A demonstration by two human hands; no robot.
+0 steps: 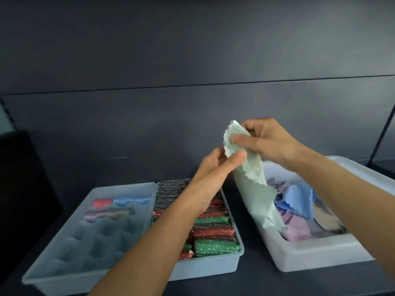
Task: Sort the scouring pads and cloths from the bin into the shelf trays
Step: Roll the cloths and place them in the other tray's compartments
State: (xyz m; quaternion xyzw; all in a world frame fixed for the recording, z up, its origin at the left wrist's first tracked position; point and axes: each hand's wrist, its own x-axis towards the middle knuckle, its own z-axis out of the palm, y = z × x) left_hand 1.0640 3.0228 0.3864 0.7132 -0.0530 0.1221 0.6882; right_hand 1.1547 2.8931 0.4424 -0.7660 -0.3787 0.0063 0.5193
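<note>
Fingers of both hands pinch a pale green cloth (252, 184) near its top: left hand (215, 165) below, right hand (265, 139) above, over the bin (320, 253).

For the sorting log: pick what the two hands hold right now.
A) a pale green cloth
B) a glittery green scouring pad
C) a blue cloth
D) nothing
A: the left hand and the right hand both pinch the pale green cloth, which hangs over the white bin.
</note>
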